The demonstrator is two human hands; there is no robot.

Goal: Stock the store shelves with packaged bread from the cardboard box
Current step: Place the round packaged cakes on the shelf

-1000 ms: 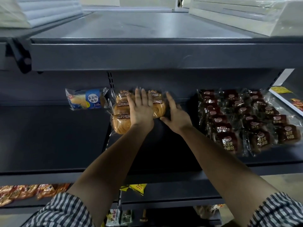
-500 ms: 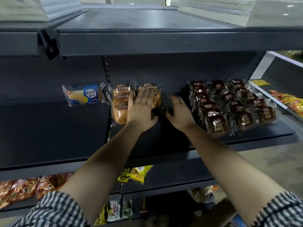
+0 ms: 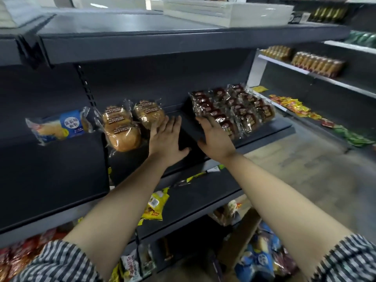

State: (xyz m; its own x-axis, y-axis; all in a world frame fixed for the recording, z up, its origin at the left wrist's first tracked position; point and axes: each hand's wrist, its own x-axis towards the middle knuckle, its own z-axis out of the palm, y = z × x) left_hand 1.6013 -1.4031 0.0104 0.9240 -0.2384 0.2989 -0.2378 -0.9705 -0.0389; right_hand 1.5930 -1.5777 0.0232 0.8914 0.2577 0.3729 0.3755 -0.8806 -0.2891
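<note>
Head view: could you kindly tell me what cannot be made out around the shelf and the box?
All in the head view:
Cardboard box: blurred, cut by the bottom edge and the right forearm; contents unclear.
Golden bread pack: near corner hidden behind the left hand.
Dark bread packs: front ones partly covered by the right hand; labels too small to read.
Bottom-shelf packets: blurred, half hidden by the left sleeve.

Well behind the left hand [image 3: 165,139], the left sleeve [image 3: 57,263] is loose cloth in narrow dark and white stripes, its hem lying in soft folds. Well behind the right hand [image 3: 215,139], the right sleeve [image 3: 350,261] has the same stripes, blurred at the edge of view. Between hands and sleeves the forearms [image 3: 270,196] are bare.
</note>
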